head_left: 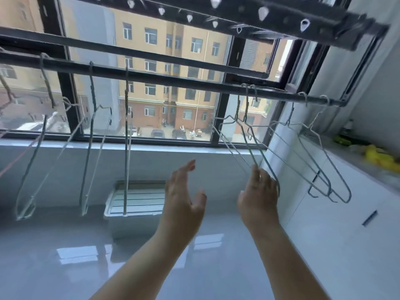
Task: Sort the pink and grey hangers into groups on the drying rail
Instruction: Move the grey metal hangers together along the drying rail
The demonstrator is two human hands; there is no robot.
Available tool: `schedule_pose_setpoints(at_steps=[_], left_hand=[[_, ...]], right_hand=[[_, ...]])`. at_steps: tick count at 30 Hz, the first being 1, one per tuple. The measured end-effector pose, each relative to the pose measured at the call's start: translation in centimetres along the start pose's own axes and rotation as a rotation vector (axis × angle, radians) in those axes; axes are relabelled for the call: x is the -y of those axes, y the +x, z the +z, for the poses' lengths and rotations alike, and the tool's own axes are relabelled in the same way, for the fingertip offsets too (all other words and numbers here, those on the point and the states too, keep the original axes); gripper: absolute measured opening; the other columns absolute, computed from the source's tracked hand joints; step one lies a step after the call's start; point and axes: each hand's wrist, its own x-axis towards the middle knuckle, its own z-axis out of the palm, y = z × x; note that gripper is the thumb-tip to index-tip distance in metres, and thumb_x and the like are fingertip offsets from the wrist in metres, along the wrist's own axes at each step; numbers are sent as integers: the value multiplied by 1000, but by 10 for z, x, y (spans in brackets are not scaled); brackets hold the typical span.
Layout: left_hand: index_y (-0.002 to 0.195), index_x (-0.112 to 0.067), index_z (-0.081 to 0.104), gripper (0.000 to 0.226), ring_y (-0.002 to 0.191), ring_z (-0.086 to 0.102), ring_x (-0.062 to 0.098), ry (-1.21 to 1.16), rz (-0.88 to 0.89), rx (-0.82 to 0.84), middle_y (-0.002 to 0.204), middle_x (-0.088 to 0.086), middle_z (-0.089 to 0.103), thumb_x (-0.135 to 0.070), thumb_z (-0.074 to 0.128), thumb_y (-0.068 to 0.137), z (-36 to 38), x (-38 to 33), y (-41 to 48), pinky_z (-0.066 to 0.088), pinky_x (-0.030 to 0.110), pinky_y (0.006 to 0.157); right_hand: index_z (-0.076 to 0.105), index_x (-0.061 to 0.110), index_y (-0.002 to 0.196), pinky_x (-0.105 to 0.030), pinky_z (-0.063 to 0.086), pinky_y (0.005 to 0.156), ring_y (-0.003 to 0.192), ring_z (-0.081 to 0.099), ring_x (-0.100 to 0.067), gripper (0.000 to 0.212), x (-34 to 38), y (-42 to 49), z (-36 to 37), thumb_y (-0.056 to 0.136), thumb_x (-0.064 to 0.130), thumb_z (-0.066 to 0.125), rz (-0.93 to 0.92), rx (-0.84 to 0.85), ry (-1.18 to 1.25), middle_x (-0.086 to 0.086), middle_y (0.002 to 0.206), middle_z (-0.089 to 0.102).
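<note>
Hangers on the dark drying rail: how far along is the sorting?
Done: four grey wire hangers bunched at the rail's right end. In hand: the right hand grips one of these; the left hand is open, empty. Left: spread-out hangers further left, colours unclear.

Two bare forearms reaching up from the near edge, converging toward the middle. Left hand (184, 195) raised with palm turned right, fingers extended and loosely together, thumb spread apart, holding nothing. Right hand (258, 191) slightly farther right, back of hand toward the camera, fingers curled over the lower bar of a thin grey wire hanger (249, 146). Both wrists nearly straight, hands near each other but apart.
</note>
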Motion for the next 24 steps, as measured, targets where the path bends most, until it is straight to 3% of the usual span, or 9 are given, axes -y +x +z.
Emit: schedule_pose_setpoints(at_steps=[5, 10, 12, 14, 16, 17, 20, 24], left_hand=[[128, -22, 40, 53, 113, 45, 8, -30, -55, 23, 117, -6, 49, -2, 56, 82, 8, 4, -6, 34, 26, 102], [124, -26, 41, 50, 105, 49, 10, -53, -119, 22, 112, -6, 51, -1, 53, 82, 4, 9, -9, 36, 22, 93], [124, -28, 40, 50, 104, 50, 9, -66, -142, 44, 113, -6, 51, -3, 53, 83, 1, 12, -9, 37, 21, 90], [126, -29, 38, 49, 104, 50, 8, -80, -167, 84, 114, -5, 51, -5, 52, 85, -2, 15, -7, 39, 20, 88], [128, -27, 38, 49, 102, 51, 8, -96, -185, 111, 113, -5, 52, -6, 52, 86, -7, 18, -5, 40, 16, 84], [129, -26, 37, 50, 101, 51, 7, -101, -190, 115, 113, -5, 52, -6, 52, 86, -10, 20, -3, 40, 12, 81], [130, -23, 37, 49, 99, 52, 8, -108, -211, 112, 112, -3, 53, -6, 51, 86, -18, 24, 1, 39, 7, 77], [131, -21, 37, 48, 100, 53, 10, -121, -247, 114, 113, -2, 54, -6, 51, 87, -25, 27, 1, 40, 15, 80]], right_hand=[[19, 4, 140, -37, 31, 99, 119, 37, -35, 62, -16, 14, 5, 84, 6, 46, -1, -35, -70, -17, 140, 34], [26, -3, 135, -41, 35, 97, 114, 44, -40, 55, -24, 29, 16, 88, 16, 48, 31, 51, -20, -23, 127, 49], [41, -2, 124, -39, 39, 90, 108, 50, -39, 38, -21, 28, 22, 91, 17, 44, 28, 46, 218, -23, 116, 58], [54, 3, 106, -31, 40, 73, 93, 57, -33, 22, -13, 25, 26, 94, 14, 39, 48, 47, 548, -18, 97, 64], [58, 10, 89, -24, 38, 60, 78, 57, -26, 21, -5, 24, 26, 96, 13, 38, 44, -6, 802, -4, 76, 62], [58, 12, 84, -23, 40, 62, 75, 57, -23, 23, 0, 24, 24, 96, 15, 38, 47, -48, 888, 1, 70, 59], [56, 20, 76, -30, 44, 68, 67, 56, -13, 29, 11, 28, 15, 97, 24, 37, 53, -103, 1036, 2, 68, 59], [57, 24, 76, -21, 38, 54, 54, 54, 2, 34, 35, 51, 0, 98, 25, 32, 30, -69, 1078, 3, 66, 60]])
